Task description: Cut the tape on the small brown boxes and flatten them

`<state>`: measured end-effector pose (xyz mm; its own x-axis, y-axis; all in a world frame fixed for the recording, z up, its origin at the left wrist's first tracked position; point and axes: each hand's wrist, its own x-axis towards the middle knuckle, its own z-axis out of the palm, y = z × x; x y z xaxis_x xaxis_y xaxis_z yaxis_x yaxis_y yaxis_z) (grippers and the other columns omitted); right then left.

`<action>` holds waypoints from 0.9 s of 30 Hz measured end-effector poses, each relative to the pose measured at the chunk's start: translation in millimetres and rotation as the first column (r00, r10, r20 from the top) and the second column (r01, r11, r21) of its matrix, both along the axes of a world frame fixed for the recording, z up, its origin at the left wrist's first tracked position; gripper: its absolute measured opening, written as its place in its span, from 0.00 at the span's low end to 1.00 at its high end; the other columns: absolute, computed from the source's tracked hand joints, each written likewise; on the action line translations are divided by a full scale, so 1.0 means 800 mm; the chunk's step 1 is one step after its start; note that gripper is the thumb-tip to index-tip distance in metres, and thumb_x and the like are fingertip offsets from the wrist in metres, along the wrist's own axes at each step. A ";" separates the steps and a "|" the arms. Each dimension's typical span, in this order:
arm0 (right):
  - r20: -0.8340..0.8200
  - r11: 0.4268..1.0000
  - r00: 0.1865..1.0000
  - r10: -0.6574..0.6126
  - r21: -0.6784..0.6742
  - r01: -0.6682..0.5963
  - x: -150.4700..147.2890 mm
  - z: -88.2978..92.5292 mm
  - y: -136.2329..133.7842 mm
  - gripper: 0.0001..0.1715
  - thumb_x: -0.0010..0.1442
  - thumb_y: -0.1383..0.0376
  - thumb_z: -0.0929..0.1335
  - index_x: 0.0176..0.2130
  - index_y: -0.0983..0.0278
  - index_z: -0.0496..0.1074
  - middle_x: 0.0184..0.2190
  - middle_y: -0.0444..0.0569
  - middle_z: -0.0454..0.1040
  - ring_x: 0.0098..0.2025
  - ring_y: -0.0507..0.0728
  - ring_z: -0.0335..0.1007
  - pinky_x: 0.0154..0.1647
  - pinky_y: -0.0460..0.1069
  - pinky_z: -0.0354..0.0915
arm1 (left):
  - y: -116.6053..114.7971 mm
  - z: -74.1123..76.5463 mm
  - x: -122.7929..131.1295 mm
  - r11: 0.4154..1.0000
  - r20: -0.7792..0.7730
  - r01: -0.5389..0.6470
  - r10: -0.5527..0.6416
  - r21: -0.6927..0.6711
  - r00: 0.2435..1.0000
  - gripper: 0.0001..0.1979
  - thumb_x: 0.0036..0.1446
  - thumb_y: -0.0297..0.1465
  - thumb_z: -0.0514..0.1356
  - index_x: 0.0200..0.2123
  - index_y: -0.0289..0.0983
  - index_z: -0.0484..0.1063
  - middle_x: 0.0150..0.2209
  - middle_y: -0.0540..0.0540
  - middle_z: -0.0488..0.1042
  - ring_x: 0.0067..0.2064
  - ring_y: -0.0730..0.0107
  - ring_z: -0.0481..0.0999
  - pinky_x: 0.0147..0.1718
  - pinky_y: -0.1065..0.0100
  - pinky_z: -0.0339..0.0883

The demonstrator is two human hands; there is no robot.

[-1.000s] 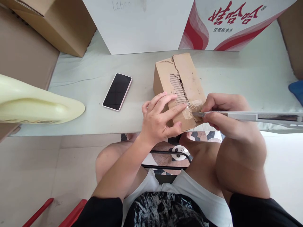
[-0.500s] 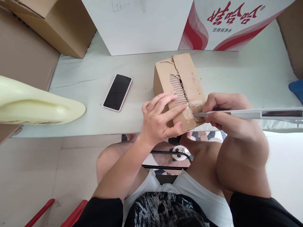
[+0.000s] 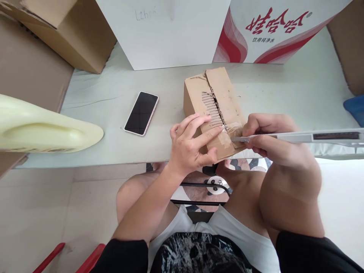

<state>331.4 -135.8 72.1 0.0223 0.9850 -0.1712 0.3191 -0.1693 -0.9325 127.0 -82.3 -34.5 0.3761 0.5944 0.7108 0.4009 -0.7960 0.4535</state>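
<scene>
A small brown cardboard box (image 3: 227, 91) rests on the table near its front edge, with a torn, ragged seam along its top and clear tape at the near end. Spread fingers of my left hand (image 3: 190, 142) lie on the box top, left of the seam. My right hand (image 3: 267, 132) pinches a utility knife (image 3: 301, 136) close to its blade. The blade's tip touches the taped end of the seam. The knife's grey-white handle runs off past the right edge of the view.
A phone (image 3: 141, 113) lies on the pale tablecloth (image 3: 99, 113), left of the box. Behind stand a white carton (image 3: 170, 41) with red markings and a brown carton (image 3: 85, 38). A pale yellow object (image 3: 51, 125) juts in from the left. Something blue (image 3: 355, 110) sits at the right edge.
The view has shifted slightly. Both hands, the knife and the box keep nearly the same places relative to each other.
</scene>
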 end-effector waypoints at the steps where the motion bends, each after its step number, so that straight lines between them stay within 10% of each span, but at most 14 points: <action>1: 0.000 1.000 1.000 -0.001 0.000 0.001 0.000 0.000 0.000 0.09 0.48 0.74 0.68 0.22 0.62 0.67 0.15 0.39 0.61 0.16 0.47 0.53 0.16 0.46 0.45 | 0.000 -0.001 0.000 1.000 0.001 0.003 -0.003 -0.005 1.000 0.23 0.69 0.48 0.51 0.52 0.47 0.82 0.56 0.45 0.80 0.62 0.53 0.73 0.62 0.53 0.57; 16: -0.048 0.982 0.992 -0.115 0.142 0.121 0.001 -0.013 -0.008 0.09 0.52 0.69 0.70 0.24 0.59 0.67 0.17 0.41 0.66 0.18 0.51 0.56 0.17 0.48 0.51 | -0.014 0.010 0.007 0.989 0.028 0.046 -0.043 -0.142 0.999 0.40 0.50 0.51 0.70 0.63 0.43 0.65 0.62 0.38 0.69 0.66 0.43 0.68 0.69 0.43 0.58; 27: -0.296 0.908 0.947 -0.124 0.351 0.229 -0.004 -0.013 0.001 0.07 0.47 0.72 0.68 0.26 0.59 0.72 0.17 0.42 0.71 0.15 0.51 0.57 0.14 0.48 0.47 | -0.011 0.008 0.002 0.990 0.085 0.070 -0.060 -0.124 0.995 0.39 0.55 0.51 0.64 0.65 0.44 0.58 0.61 0.37 0.66 0.66 0.45 0.66 0.70 0.39 0.58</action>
